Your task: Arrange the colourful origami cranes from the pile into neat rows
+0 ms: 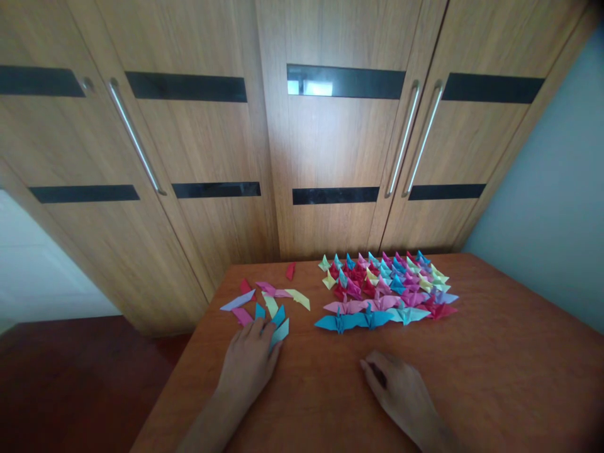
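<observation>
clock positions were taken from the middle of the tabletop, twelve being the far edge. the tabletop was finished in reddish-brown wood grain. at twelve it was backed by a wooden cabinet; a pale blue-grey wall was seen at two, and a dark red floor at nine. three metal handles and eight black strips were counted on the cabinet.

folded paper cranes were set out in close rows between twelve and one; three were counted in the nearest row, two blue and one light teal. the overlapping rear rows could not be counted reliably. flat folded pieces were scattered at ten; two yellow, two red and one lavender were counted among them.

two hands were in view. the left hand was placed at nine, its fingertips at two blue pieces and one light teal piece; whether these were pinched or merely touched could not be told. the right hand was positioned at four, curled narrow, thumb close to the fingers; whether anything was held inside could not be told.
</observation>
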Demonstrator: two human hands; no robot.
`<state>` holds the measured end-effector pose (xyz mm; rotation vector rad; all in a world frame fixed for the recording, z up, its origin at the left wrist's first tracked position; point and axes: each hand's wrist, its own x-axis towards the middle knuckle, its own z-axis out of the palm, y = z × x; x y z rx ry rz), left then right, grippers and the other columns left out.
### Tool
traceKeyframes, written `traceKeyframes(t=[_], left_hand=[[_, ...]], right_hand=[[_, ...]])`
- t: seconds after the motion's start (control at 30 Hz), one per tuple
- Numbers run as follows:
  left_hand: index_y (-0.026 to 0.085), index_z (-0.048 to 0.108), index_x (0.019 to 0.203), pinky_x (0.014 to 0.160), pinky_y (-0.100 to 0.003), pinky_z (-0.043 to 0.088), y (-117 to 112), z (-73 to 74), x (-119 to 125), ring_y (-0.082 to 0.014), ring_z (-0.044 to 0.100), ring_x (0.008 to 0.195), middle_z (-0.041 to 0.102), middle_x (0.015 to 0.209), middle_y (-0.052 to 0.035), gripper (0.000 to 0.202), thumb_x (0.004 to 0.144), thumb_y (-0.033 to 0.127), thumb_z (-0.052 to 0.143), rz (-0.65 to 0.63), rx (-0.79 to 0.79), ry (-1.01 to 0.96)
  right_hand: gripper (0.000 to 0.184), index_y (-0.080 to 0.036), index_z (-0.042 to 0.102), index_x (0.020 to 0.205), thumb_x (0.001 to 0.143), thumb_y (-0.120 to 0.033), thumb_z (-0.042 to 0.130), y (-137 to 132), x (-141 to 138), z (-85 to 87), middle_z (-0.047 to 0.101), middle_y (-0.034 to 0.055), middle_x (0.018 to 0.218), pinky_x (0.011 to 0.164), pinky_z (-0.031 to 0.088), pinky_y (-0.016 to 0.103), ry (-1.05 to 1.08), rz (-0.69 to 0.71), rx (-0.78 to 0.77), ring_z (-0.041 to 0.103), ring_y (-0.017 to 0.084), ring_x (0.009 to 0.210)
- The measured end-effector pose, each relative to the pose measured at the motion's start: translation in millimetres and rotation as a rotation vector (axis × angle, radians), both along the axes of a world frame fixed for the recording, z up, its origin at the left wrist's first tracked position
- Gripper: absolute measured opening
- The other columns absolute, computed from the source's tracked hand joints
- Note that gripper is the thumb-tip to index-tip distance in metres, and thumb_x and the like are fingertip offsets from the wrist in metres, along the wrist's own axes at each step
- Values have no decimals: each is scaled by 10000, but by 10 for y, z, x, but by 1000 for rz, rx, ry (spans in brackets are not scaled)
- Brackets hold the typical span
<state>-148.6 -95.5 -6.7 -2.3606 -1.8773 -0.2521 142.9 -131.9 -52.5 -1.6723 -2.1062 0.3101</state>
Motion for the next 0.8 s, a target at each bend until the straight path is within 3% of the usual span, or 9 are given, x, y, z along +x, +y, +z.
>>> traceKeyframes(t=[0.13,0.47,0.63,0.8], left_hand=[[195,592,926,833,-360,413,13,10,-13,-234,544,930,571,1009,-83,198,862,274,422,-13,-56,-28],[207,570,907,835,-343,415,19,-35,6,-216,545,921,566,1010,-62,159,851,213,421,-104,-89,-136],[216,523,1070,858,-362,417,-12,-20,-11,-236,536,995,541,1101,-77,244,872,303,411,-13,-37,-144],[202,556,923,789,-334,440,-95,28,-63,-226,555,934,558,1014,-73,222,877,343,391,79,-100,-96]], right_hand=[[263,-229,556,742,910,-316,373,-1,0,1,645,-7,721,604,381,239,-1,-1,6,604,143,651],[256,-231,553,750,914,-318,376,-4,-3,50,641,-12,729,615,380,241,27,-11,-29,603,145,665],[268,-223,541,732,914,-323,372,-2,-2,48,636,-6,712,611,377,246,30,-8,-28,596,146,653],[287,-226,565,758,914,-338,351,-4,3,50,654,13,737,610,389,250,49,0,-17,606,155,662]])
